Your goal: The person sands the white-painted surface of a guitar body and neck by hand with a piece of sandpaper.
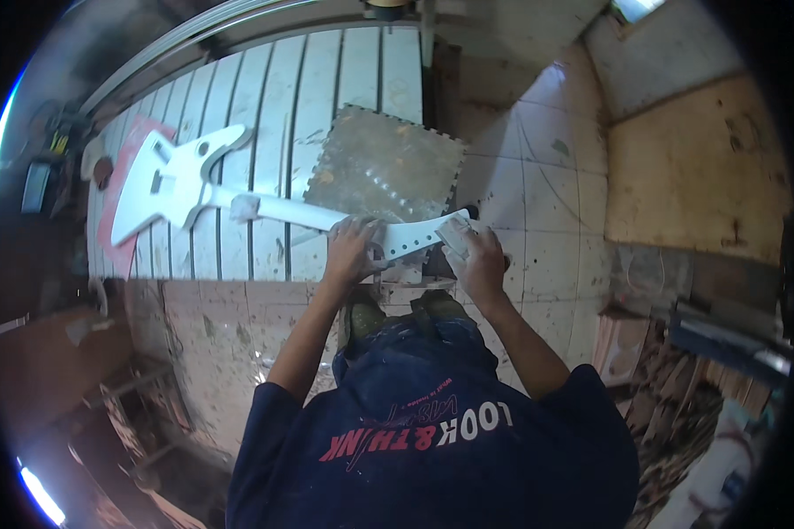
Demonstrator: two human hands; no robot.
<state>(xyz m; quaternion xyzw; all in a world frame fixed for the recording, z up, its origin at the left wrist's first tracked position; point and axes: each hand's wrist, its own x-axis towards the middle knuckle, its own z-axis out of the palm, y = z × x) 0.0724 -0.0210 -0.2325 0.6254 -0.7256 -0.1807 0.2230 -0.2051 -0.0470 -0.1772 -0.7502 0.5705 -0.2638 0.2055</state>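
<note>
A white angular electric guitar (176, 185) lies on the slatted table, its body to the left and its neck stretching right toward me. My left hand (355, 249) is closed around the neck, just before the headstock (408, 238), which has a row of several dark holes. At the headstock's far right end, my right hand (480, 266) presses a small pale flat pad (454, 236) to its edge; the fingers partly hide the pad. Both hands look dusty. A pale pinkish block (245, 207) rests on the neck near the body.
The guitar body overlaps a pink sheet (132, 141) on the slatted table (273, 88). A worn, dusty foam mat (384, 159) with toothed edges lies beyond the headstock. Wooden boards (697, 167) stand at the right, and scrap wood (670, 423) is piled at the lower right.
</note>
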